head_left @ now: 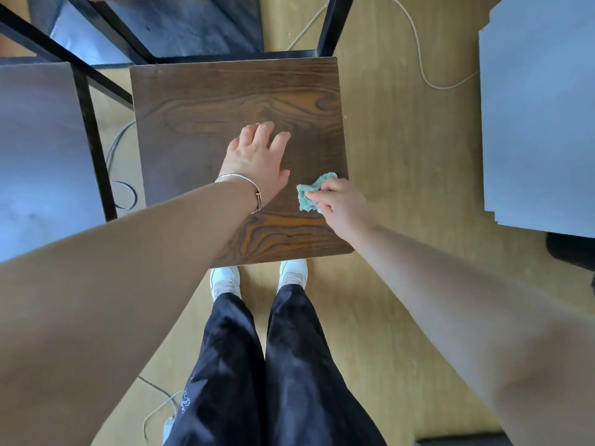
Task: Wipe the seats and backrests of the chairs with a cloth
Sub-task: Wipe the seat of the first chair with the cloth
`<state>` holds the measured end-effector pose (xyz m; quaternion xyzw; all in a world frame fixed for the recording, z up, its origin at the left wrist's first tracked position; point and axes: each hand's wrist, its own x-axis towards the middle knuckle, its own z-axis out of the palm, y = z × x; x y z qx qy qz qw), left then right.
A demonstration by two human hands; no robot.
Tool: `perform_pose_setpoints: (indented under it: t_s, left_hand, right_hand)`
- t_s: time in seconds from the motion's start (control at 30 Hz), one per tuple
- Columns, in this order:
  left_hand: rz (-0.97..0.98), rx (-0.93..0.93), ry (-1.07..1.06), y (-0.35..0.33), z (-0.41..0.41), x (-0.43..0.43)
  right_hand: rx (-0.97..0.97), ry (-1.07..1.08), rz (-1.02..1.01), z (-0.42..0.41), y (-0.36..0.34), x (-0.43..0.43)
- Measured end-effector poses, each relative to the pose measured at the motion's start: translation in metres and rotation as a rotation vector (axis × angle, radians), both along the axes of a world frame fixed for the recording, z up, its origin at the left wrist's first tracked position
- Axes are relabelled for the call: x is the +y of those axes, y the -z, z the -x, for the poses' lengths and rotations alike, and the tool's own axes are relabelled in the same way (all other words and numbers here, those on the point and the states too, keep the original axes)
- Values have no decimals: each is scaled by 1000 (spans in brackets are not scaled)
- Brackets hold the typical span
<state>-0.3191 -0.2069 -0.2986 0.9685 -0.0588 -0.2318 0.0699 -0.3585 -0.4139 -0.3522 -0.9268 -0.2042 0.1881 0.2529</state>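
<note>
A dark brown wooden chair seat [206, 101] with strong grain lies straight below me, its black metal frame [331, 24] rising at the far edge. My left hand [257, 156] rests flat on the middle of the seat with fingers spread; a thin bracelet circles the wrist. My right hand [341, 201] grips a crumpled turquoise cloth [310, 193] and presses it on the seat near the right edge. The backrest is not clearly visible.
A grey tabletop [38, 162] with black legs stands at the left, another grey surface [541, 117] at the right. White cables [418, 49] trail over the light wooden floor. My feet in white shoes [291, 275] stand at the seat's near edge.
</note>
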Motion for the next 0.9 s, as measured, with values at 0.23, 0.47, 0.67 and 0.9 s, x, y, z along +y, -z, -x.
perform_pose_setpoints:
  t_s: [0.23, 0.47, 0.67, 0.9]
  left_hand:
    - [-6, 6, 30, -1, 22, -6]
    - [-21, -8, 27, -2, 18, -5]
    - [-31, -33, 9, -8, -9, 0]
    - [-3, -85, -31, 0, -46, 4]
  right_hand:
    - [92, -62, -46, 77, -15, -10]
    - [200, -85, -41, 103, -21, -16]
    - [-6, 182, -103, 29, -36, -7]
    - [-75, 311, -147, -150, -27, 28]
